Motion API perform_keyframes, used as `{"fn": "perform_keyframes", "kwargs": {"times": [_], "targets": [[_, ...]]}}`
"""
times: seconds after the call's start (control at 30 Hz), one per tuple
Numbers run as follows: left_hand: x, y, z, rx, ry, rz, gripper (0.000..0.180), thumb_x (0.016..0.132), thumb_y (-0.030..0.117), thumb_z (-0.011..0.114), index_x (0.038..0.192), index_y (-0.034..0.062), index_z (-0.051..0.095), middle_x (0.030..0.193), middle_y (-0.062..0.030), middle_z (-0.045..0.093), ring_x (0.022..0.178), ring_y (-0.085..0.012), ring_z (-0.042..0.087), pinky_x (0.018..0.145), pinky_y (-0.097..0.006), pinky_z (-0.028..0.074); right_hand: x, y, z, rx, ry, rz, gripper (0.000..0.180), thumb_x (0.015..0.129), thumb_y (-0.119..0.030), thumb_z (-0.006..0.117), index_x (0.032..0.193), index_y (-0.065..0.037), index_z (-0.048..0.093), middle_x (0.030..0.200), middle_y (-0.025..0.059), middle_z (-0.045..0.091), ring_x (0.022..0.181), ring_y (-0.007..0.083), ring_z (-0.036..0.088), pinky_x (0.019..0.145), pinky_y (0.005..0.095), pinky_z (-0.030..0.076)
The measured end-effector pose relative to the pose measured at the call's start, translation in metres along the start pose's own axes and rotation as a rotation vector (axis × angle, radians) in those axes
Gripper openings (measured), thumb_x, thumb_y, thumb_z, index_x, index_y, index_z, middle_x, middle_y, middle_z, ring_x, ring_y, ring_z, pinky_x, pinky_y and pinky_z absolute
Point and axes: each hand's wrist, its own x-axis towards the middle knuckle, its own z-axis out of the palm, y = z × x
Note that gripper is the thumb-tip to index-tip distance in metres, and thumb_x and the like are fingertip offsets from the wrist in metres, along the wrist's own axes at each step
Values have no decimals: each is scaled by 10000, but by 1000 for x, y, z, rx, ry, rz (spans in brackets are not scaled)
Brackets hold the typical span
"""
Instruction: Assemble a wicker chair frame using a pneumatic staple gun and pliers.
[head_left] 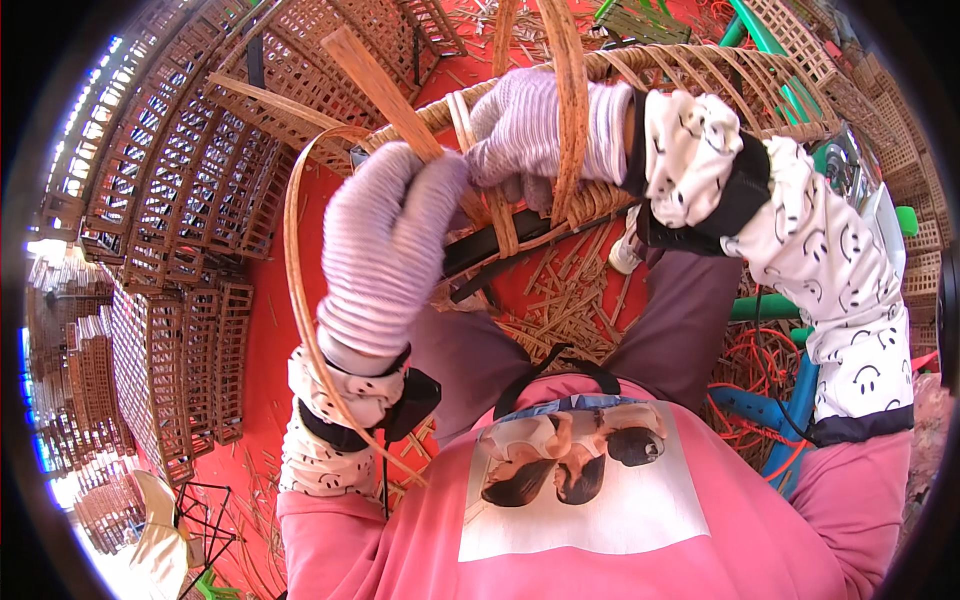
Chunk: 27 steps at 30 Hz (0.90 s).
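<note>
My left hand (385,245), in a pale purple knitted glove, is closed around a flat bamboo strip (375,85) that runs up to the left and loops down past my wrist. My right hand (530,125), gloved the same way, grips the rim of a woven bamboo basket (700,75) where another strip (570,90) bends over it. The basket lies on its side in front of my knees. Both forearms wear white patterned sleeves with black cuffs.
Stacks of woven bamboo lattice crates (190,200) fill the left side on a red floor (270,330). Bamboo offcuts (565,300) litter the floor between my legs. Green and blue plastic furniture (780,410) and orange cord sit at right.
</note>
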Motion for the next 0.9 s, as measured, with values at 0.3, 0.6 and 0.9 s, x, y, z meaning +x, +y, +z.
{"fn": "perform_keyframes", "kwargs": {"times": [0.3,0.6,0.9], "targets": [[-1,7,2,-314,139,-74,158,843,141,601,857,-13,635,654,-12,596,554,-49,532,514,-194,420,-12,13,12,8,-14,-279,252,742,-255,715,825,-19,682,664,42,632,609,108,580,565,265,477],[-37,5,18,-433,207,139,176,909,112,508,853,-40,578,757,-100,637,702,-133,602,666,-258,478,-4,15,13,-98,160,-316,346,752,-370,702,685,-34,649,581,40,581,542,125,550,508,301,427],[-41,6,17,-340,176,202,183,891,76,486,794,-39,591,735,-97,632,690,-138,602,651,-266,480,-3,5,9,-414,84,-364,343,738,-346,686,638,-22,632,540,86,573,516,189,561,531,342,438]]}}
